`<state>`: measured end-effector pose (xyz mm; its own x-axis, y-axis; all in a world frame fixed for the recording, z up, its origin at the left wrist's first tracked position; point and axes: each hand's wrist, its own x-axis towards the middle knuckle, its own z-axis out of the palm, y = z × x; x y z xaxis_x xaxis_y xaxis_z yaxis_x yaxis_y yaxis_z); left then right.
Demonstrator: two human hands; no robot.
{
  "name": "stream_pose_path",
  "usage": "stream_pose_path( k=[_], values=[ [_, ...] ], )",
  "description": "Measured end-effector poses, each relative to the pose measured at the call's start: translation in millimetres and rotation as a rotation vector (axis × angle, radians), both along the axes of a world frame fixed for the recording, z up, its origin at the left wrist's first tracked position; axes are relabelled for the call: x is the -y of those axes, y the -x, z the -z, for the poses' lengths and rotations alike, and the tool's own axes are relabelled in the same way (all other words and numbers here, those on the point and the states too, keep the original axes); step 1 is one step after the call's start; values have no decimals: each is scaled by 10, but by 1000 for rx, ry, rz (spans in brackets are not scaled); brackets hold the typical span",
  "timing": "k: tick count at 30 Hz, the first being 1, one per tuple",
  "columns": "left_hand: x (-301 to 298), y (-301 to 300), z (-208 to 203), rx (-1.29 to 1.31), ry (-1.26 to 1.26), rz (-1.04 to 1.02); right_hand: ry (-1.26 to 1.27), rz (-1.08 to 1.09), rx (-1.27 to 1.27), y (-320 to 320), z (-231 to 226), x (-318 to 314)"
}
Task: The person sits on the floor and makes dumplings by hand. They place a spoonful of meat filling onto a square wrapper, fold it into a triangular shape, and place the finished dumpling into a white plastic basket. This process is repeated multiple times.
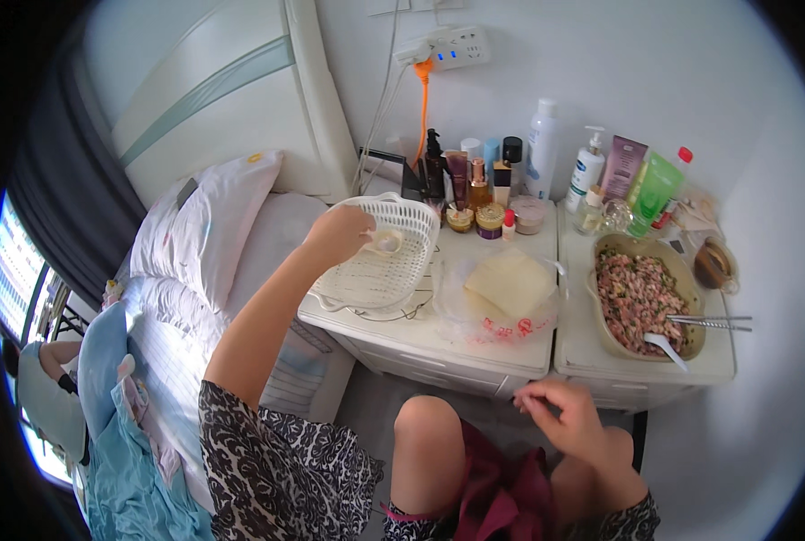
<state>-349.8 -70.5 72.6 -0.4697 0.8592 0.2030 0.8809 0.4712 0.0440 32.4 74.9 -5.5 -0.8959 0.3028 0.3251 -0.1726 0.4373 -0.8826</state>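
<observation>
My left hand (338, 236) reaches into a white slotted plastic basket (418, 215), fingertips pinched at the edge of a small pale wonton (387, 242) on the basket floor. Over my lap, my right hand (567, 420) is loosely curled, with nothing visible in its fingers. Between the hands, a stack of square, pale dough wrappers (511, 282) lies on a clear plastic bag (452, 307) with red print. To the right stands a beige bowl of minced meat with green bits (641, 293). Metal chopsticks (718, 321) and a white plastic spoon (668, 352) rest in it.
Bottles, tubes and cosmetic jars (490, 221) crowd the back of the white cabinets (402, 347). A power strip (457, 47) with an orange cord hangs on the wall. A bed with a pillow (209, 230) adjoins at left, where another person's arm (55, 361) shows.
</observation>
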Motion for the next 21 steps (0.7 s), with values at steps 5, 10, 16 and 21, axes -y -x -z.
stream_pose_path(
  k=[5, 10, 16, 21],
  values=[
    [24, -482, -164, 67, -381, 29, -166, 230, -16, 400, -360, -265],
    [38, -1635, -88, 852, -899, 257, -511, 382, 2, 980, -442, -649],
    [35, -2059, 682, 1268, -688, 127, -770, 169, 104, 1272, -363, -714],
    [-191, -1958, 913, 1393, -895, 83, -694, 122, 242, 1413, -351, -466]
  ],
)
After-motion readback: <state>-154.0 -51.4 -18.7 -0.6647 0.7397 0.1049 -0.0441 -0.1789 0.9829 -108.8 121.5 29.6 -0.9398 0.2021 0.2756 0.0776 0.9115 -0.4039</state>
